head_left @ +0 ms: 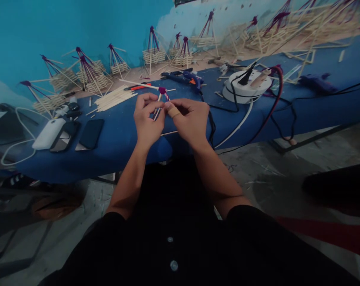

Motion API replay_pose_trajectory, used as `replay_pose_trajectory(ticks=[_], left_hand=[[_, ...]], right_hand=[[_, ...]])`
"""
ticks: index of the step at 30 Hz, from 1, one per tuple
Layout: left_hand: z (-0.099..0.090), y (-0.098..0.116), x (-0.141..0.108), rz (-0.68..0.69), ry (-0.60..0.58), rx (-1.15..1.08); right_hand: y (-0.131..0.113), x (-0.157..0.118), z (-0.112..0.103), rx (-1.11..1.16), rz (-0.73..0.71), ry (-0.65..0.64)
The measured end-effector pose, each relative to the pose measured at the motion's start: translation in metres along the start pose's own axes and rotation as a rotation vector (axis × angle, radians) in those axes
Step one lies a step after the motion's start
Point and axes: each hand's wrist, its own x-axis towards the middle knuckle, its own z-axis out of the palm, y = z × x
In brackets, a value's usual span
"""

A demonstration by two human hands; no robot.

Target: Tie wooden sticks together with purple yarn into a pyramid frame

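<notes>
Both hands meet above the blue-covered table around a small frame of pale sticks [142,83] joined at the top by a purple wrap [162,91]. My left hand [149,121] has its fingers curled round the sticks below the wrap. Close against it, my right hand [190,119] pinches a purple strand [167,95] beside a stick; a tan bandage circles its thumb. One long stick of the frame points out to the left. The fingertips partly hide where strand and sticks meet.
Loose sticks [114,97], phones [90,134] and a white power bank [49,134] lie left on the table [120,133]. Behind are a blue glue gun [193,81] and stick structures [154,55]. Rightward sits a white power strip [247,87] with cables.
</notes>
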Motion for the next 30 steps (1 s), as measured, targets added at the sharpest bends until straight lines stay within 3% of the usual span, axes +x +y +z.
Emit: replay_pose_trajectory(ticks=[7,15,20,25,30], left_hand=[[0.007,-0.004,-0.002,0.031,-0.009,0.012],[-0.004,-0.014,0.017,0.041,-0.052,-0.081],[-0.005,-0.023,0.028,-0.047,-0.043,-0.173],[-0.006,-0.027,0.036,-0.119,-0.026,-0.109],[-0.011,-0.034,0.04,-0.138,-0.084,-0.093]], right_hand=[[-0.007,0.016,0.0,-0.13,0.003,-0.036],[-0.011,0.027,0.001,-0.086,0.016,-0.048],[-0.006,0.025,0.002,-0.075,-0.052,-0.06],[0.0,0.02,0.012,-0.159,-0.151,-0.099],[0.008,0.015,0.026,-0.208,-0.199,-0.105]])
